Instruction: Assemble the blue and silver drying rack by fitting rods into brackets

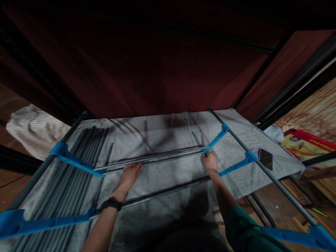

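Note:
My left hand (129, 175) lies on a grey cloth (162, 136), fingers curled around a thin grey metal rod (152, 160) that runs across the frame. My right hand (209, 161) grips the right end of the same rod where it meets a blue plastic connector (216, 139). A second grey rod lies just above it. The connector sits on a long grey side pole (236, 140). A black watch (111, 203) is on my left wrist.
A bundle of several grey rods (76, 168) lies at the left beside blue connectors (70, 158). A lower crossbar (162, 193) passes under my arms. A dark phone (265, 158) rests on the cloth at right. A red box (304, 145) and dark red fabric wall (147, 70) stand behind.

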Motion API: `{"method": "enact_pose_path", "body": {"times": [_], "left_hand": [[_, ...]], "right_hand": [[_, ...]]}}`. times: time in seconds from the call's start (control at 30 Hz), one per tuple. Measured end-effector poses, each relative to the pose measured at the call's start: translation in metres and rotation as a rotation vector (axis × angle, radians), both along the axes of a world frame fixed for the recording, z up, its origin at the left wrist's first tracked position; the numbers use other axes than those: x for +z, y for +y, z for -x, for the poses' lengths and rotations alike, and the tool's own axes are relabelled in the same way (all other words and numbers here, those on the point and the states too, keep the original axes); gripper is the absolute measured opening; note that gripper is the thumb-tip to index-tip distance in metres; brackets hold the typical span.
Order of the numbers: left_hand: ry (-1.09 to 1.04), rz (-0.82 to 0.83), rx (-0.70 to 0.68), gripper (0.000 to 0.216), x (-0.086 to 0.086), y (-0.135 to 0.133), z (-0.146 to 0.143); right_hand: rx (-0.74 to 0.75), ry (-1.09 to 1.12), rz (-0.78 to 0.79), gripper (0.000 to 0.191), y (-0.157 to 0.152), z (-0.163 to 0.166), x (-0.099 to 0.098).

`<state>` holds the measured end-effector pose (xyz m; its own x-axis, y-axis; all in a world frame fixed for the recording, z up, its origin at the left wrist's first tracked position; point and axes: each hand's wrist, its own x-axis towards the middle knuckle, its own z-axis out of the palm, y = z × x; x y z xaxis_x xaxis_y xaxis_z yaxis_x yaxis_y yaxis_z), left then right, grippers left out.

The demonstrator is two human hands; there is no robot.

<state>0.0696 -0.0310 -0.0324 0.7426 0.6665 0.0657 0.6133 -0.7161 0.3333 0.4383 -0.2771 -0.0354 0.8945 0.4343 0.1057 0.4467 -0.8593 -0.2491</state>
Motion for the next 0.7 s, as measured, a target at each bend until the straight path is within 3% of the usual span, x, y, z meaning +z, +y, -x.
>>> {"method": "enact_pose_path", "body": {"times": [0.33,0.7], "left_hand": [[0.214,-0.083,-0.083,0.030,0.015,-0.004,-0.002],[0.238,-0.099,-0.103,0.033,0.010,0.001,0.008]], "right_hand": [[-0.079,0.091,0.010,0.031,0.004,-0.004,0.006],[-0.022,0.108,0.022,0.032,0.005,-0.010,0.003]]}}
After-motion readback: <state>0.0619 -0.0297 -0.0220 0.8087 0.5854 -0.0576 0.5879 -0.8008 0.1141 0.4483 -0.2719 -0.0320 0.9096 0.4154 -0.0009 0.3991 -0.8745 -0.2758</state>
